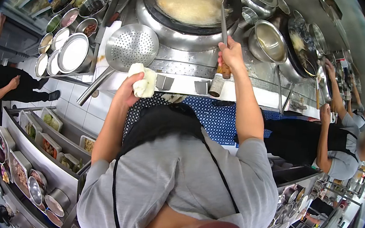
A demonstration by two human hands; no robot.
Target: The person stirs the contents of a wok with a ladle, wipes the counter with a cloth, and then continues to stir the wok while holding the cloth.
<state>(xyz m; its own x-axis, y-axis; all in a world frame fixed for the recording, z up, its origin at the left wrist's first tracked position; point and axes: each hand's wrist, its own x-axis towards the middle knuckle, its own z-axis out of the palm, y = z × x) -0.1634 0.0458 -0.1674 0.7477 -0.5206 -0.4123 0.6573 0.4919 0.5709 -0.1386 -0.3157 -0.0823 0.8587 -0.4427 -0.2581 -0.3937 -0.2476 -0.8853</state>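
Observation:
My left hand (126, 90) is closed around a crumpled off-white cloth (144, 82), just below a big perforated skimmer (133, 44). The skimmer lies at the counter's left with its metal handle pointing toward me. My right hand (232, 55) grips the long shaft of a ladle (223, 20), whose bowl is over the far right of the wok (147, 4). Pale yellow, foaming liquid (186, 2) fills much of that wok. Directly under my right hand, a worn cylindrical handle (216, 83) rests at the counter edge; what it belongs to is hidden.
Steel bowls of ingredients (73, 53) crowd the left shelf. A steel pot (268, 40) stands right of the wok, with another wok (299, 42) beyond it. A co-worker in a black apron (301, 139) works close on my right; another person (3, 82) stands far left. Food containers (48, 144) are behind me.

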